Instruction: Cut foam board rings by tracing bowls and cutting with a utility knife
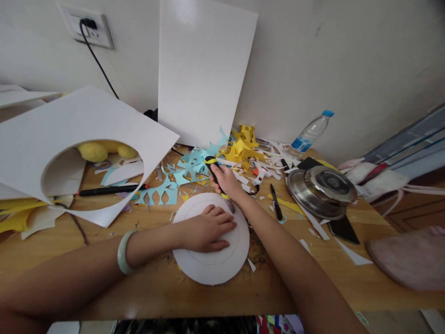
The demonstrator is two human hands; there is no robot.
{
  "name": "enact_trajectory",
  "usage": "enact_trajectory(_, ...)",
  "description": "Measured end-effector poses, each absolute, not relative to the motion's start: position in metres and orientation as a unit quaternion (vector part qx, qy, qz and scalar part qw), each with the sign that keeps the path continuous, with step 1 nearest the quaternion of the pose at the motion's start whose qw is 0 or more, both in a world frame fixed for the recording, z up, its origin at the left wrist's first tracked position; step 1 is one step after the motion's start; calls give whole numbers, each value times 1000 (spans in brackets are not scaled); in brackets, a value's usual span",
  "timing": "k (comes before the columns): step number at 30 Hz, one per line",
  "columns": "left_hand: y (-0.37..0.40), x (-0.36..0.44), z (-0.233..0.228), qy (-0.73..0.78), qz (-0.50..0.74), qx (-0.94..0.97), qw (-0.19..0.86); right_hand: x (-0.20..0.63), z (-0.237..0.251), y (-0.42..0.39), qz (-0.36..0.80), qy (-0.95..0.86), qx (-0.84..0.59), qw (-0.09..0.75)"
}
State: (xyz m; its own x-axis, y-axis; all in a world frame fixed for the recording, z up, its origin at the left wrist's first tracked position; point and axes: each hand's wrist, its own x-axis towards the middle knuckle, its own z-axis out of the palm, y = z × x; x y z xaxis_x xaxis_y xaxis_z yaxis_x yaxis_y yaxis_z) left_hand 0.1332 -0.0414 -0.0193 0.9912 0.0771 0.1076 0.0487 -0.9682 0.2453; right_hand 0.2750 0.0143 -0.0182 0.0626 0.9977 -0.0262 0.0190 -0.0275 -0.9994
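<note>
A white round foam-board disc (208,273) lies flat on the wooden table, with a faint circle drawn inside its edge. Pressed on the disc, palm down with fingers stretched out, is my left hand (210,229); its wrist wears a pale green bangle (124,253). My right hand (225,181) is closed around a craft knife (212,168) with a black and yellow handle. The knife's lower end reaches the disc's upper right part, just beyond my left fingertips. My right wrist and forearm partly hide the blade and the disc's right edge.
Blue scraps (167,195) and yellow scraps (243,144) spread behind the disc. A foam board with a round hole (86,106) leans at left. To the right are a glue gun (259,174), a black pen (276,202), a metal bowl (320,190) and a bottle (311,132).
</note>
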Motion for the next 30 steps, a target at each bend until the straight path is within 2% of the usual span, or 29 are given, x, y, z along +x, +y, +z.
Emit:
enact_trajectory(8, -41, 134, -18, 34, 51, 990, 125, 269, -14, 14, 519, -505, -501, 473)
enact_trajectory(11, -42, 134, -17, 42, 51, 989, 130, 271, -12, 14, 519, -491, -501, 488)
enact_trajectory(15, -43, 130, -15, 37, 61, 990, 125, 283, -9, 5, 444, -440, -542, 562)
enact_trajectory(20, -48, 129, -10, 18, 70, 992, 108, 297, -7, -29, 337, -363, -637, 591)
enact_trajectory(24, -51, 131, -15, 18, 75, 989, 127, 297, -9, -50, 309, -340, -628, 629)
enact_trajectory(30, -48, 132, -20, 12, 58, 986, 155, 295, -20, -41, 301, -402, -626, 597)
